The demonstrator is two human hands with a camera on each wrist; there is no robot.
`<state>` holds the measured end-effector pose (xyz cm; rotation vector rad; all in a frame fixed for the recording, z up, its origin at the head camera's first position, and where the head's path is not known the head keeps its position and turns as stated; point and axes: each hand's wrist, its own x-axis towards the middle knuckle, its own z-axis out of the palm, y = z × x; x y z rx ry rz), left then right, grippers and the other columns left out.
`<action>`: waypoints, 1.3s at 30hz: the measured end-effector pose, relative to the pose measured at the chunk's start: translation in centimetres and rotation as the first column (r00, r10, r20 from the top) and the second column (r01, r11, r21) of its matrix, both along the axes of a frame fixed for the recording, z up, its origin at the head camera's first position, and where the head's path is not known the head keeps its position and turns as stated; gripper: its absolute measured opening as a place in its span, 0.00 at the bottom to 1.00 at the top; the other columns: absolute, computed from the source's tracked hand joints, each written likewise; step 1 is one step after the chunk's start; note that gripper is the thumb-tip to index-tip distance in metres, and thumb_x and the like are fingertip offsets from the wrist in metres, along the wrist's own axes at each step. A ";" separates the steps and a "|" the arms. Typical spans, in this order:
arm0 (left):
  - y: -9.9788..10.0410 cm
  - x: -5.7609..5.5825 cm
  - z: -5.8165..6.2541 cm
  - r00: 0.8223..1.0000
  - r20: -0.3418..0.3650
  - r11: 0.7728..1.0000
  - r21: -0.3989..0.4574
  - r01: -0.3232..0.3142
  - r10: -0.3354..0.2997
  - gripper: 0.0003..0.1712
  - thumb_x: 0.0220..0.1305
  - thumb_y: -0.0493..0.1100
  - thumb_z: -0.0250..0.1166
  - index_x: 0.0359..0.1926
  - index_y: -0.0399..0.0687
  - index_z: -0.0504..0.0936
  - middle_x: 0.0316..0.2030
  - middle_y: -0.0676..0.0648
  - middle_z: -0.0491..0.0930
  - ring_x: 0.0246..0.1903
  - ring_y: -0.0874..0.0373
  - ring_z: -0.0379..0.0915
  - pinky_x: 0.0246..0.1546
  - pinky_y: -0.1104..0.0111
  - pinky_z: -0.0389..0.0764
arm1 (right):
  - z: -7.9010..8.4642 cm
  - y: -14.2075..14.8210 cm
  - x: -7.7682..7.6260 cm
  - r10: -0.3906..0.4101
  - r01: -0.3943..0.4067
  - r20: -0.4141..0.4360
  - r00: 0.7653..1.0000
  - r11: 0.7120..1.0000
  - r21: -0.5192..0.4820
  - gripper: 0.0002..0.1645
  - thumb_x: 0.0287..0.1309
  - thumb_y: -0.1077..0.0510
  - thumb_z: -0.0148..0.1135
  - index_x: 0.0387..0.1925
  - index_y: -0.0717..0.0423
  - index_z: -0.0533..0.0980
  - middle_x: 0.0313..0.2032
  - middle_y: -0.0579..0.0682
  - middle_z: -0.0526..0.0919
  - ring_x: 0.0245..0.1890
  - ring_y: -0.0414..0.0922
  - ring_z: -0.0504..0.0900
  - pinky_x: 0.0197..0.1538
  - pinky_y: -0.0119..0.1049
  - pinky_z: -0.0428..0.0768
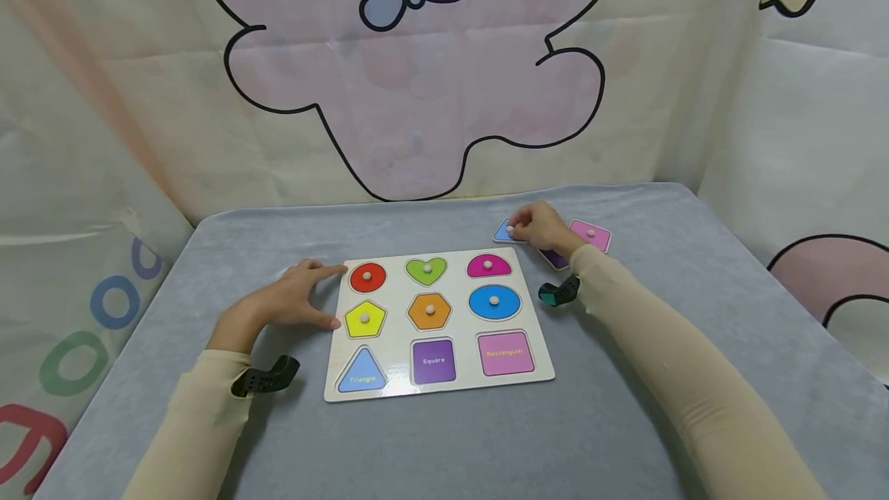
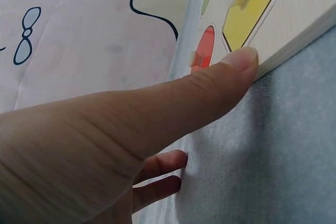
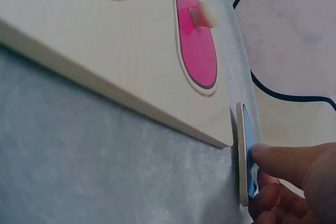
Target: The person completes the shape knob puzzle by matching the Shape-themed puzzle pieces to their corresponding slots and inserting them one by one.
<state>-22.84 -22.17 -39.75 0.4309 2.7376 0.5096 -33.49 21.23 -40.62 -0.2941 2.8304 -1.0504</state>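
A wooden shape puzzle board (image 1: pixel 400 361) lies flat on the cloth. At its left edge, my left hand (image 1: pixel 295 295) rests with spread thumb and forefinger against the side; the thumb (image 2: pixel 210 90) is straight, its tip at the edge near the yellow pentagon (image 1: pixel 365 319). Beyond the board's far right corner, my right hand (image 1: pixel 540 227) pinches the knob of a blue triangle piece (image 1: pixel 501 234). In the right wrist view the triangle piece (image 3: pixel 248 156) is beside the board's corner. A purple square piece (image 1: pixel 555 259), partly hidden under the right hand, and a pink rectangle piece (image 1: pixel 598 237) lie close by.
Knobbed pieces fill the board's upper two rows, among them a red circle (image 1: pixel 367 278) and a blue oval (image 1: pixel 494 302). The bottom row shows bare triangle, square and rectangle recesses. A printed curtain (image 1: pixel 417 83) hangs behind the grey cloth-covered table (image 1: pixel 444 446).
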 end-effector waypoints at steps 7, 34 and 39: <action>0.0 0.0 0.1 1.000 0.001 1.000 0.000 -0.002 0.002 0.58 0.48 0.60 0.79 0.77 0.51 0.62 0.70 0.29 0.60 0.66 0.33 0.58 0.62 0.34 0.70 | 0.6 -0.2 0.1 -0.029 0.029 0.030 0.999 0.999 -0.017 0.11 0.68 0.61 0.62 0.45 0.64 0.82 0.34 0.52 0.76 0.39 0.47 0.71 0.34 0.32 0.71; -0.1 0.1 0.1 1.000 -0.009 1.000 -0.009 -0.006 0.006 0.59 0.47 0.61 0.80 0.77 0.52 0.62 0.71 0.29 0.59 0.66 0.32 0.57 0.62 0.33 0.70 | 4.1 -3.1 2.4 0.050 -0.053 -0.072 0.996 0.998 -0.037 0.11 0.67 0.61 0.64 0.46 0.64 0.83 0.38 0.56 0.78 0.48 0.52 0.73 0.40 0.33 0.74; 0.0 0.1 0.0 1.000 0.003 1.000 -0.005 -0.008 0.008 0.59 0.48 0.60 0.79 0.77 0.52 0.62 0.71 0.29 0.59 0.66 0.32 0.57 0.63 0.33 0.69 | 4.2 -3.1 2.9 0.068 -0.072 -0.098 0.993 0.997 -0.032 0.10 0.66 0.61 0.65 0.44 0.64 0.84 0.35 0.55 0.79 0.46 0.51 0.74 0.39 0.34 0.74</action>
